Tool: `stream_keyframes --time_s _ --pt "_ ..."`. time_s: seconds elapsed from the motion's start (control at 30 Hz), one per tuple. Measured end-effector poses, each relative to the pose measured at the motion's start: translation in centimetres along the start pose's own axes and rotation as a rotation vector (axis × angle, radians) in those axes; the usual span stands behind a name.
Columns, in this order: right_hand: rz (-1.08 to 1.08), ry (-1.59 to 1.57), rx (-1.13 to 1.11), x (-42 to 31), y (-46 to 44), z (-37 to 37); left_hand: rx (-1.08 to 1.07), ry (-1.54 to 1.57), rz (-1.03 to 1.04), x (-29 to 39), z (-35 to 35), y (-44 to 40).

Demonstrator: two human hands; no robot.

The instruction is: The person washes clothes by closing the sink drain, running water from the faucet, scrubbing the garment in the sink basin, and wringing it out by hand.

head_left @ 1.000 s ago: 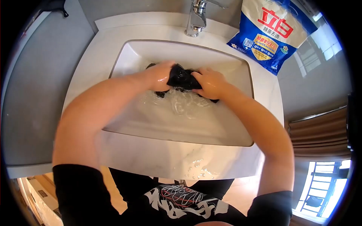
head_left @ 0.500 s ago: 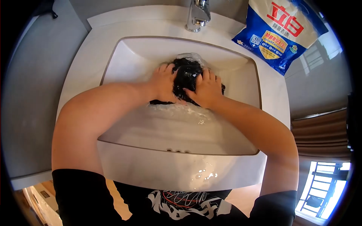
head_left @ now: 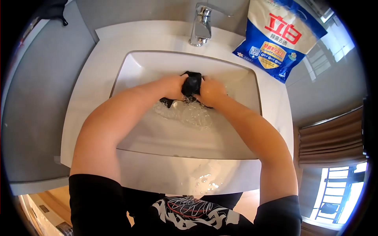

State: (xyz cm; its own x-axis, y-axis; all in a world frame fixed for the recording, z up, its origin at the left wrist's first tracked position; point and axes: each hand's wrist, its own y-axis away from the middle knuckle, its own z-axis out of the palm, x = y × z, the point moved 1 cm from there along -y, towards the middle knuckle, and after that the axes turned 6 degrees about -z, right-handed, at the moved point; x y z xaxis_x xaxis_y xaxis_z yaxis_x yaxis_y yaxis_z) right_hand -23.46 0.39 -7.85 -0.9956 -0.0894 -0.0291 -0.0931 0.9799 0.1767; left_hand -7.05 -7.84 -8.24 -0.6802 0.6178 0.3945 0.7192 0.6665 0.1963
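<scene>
A wet black cloth [head_left: 192, 85] is bunched up in the water of the white sink [head_left: 189, 141]. My left hand [head_left: 174, 87] grips its left side, and my right hand [head_left: 212, 92] grips its right side. Both hands are closed on the fabric, with the fingers partly hidden by cloth and water. Part of the cloth sticks out below my left wrist. Splashing water and bubbles [head_left: 193, 115] spread just in front of the hands. What kind of garment or cloth it is cannot be made out.
A chrome faucet [head_left: 201, 29] stands on the counter behind the sink. To its right, a blue and white detergent bag [head_left: 275, 43] leans on the counter's back right corner. Water drops lie on the counter's front edge [head_left: 204, 179]. A brown curtain [head_left: 330, 137] hangs at the right.
My hands have gone from resting spread on the cloth to gripping it from both sides. The cloth is gathered into a narrower bunch, and the water in front splashes more. The view has shifted slightly.
</scene>
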Motion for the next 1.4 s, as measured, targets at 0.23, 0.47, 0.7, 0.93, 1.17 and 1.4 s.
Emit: stream_keyframes --time_s 0.23,0.47,0.7,0.93,1.17,1.4 --pt "-0.231 -0.174 0.256 -0.1 8.1 0.2 0.206 0.244 0.311 1.0 -0.2 5.7" --pt "-0.012 -0.021 0.185 -1.0 8.2 1.2 0.098 -0.341 0.23 1.3 1.8 6.3" --pt "-0.255 0.16 0.237 0.3 3.2 4.2 0.052 -0.417 0.31 -1.5 6.3 0.7" --pt "-0.082 0.096 -0.062 0.4 -0.2 1.9 0.017 -0.118 0.105 -0.2 2.9 -0.5" --pt "-0.312 0.084 0.087 1.6 0.8 1.1 -0.02 -0.162 0.323 -1.0 0.4 0.3" --pt "-0.412 0.034 0.03 2.3 7.5 -1.6 0.02 -0.203 0.136 -1.2 -0.5 8.1"
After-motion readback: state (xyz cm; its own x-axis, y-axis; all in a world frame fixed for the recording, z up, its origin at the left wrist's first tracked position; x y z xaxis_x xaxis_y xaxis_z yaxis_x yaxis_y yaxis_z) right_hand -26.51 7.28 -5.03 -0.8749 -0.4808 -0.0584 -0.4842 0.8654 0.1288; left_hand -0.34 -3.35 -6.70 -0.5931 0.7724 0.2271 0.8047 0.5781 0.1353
